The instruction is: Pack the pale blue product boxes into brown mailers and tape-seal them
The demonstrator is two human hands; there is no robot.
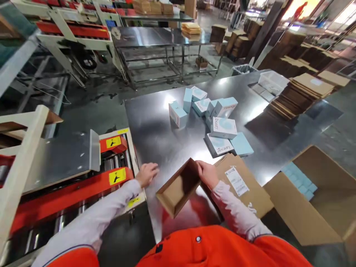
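Observation:
An open-topped brown cardboard box (178, 187), with nothing seen inside, is tilted over the near edge of the metal table. My right hand (207, 173) grips its right end, fingers wrapped over the rim. Left of the box, my left hand (148, 174) is near the table's left edge, touching no box, its fingers loosely apart. Beyond the hands lie several light blue and white boxes, among them an upright one (178, 114) and a white-topped one (224, 127) resting on others. A flat cardboard piece with a white label (237, 181) lies beside my right forearm.
A roller conveyor with red guards (116, 176) adjoins the metal table (150, 129) on the left. At the right stands a large open carton (303, 218) holding light blue boxes. Flat cardboard stacks (303, 94) and a clear plastic bin (272, 83) sit at the far right.

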